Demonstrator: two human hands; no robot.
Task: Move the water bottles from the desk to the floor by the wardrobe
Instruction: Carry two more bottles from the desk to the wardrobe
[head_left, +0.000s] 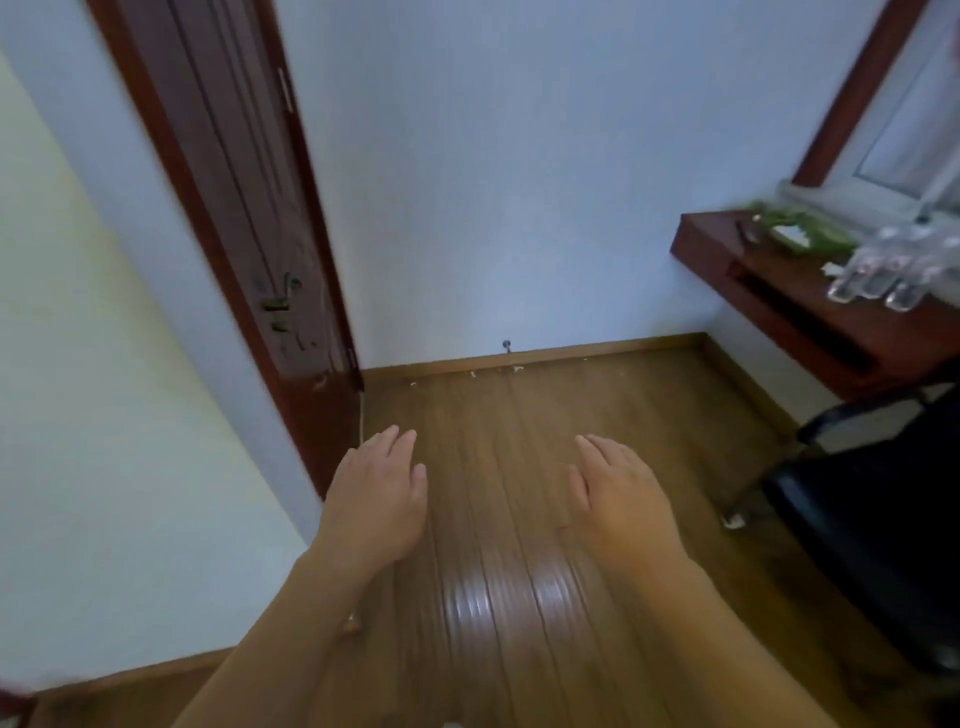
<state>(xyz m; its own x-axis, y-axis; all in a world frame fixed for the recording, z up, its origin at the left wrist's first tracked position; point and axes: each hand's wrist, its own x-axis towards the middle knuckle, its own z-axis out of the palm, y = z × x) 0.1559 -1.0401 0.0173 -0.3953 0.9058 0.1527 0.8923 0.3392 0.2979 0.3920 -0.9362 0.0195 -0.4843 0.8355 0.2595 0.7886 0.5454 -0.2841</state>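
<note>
A small room with pale blue walls (493, 182) and a glossy wooden floor (493, 415) fills the view, and the whole picture is somewhat blurred. On the left a dark red-brown door (249, 234) stands open, its metal handle (283, 299) on the near face. On the right a dark wooden surface (779, 291) juts from the wall beneath a window (904, 104).

The water bottles (893, 270), clear plastic and bunched together, stand on that surface near the right edge of the view; how many there are cannot be told through the blur. Just behind them on the same surface lies something green and leafy (810, 234). A black chair (883, 519) stands on the floor below and in front of the surface.

Both arms reach forward over the floor, backs of the hands up. The left hand (376, 493) has its fingers straight and close together and holds nothing. The right hand (618, 499) is likewise flat and loose, with nothing in it. Both hands are well apart from the bottles.
</note>
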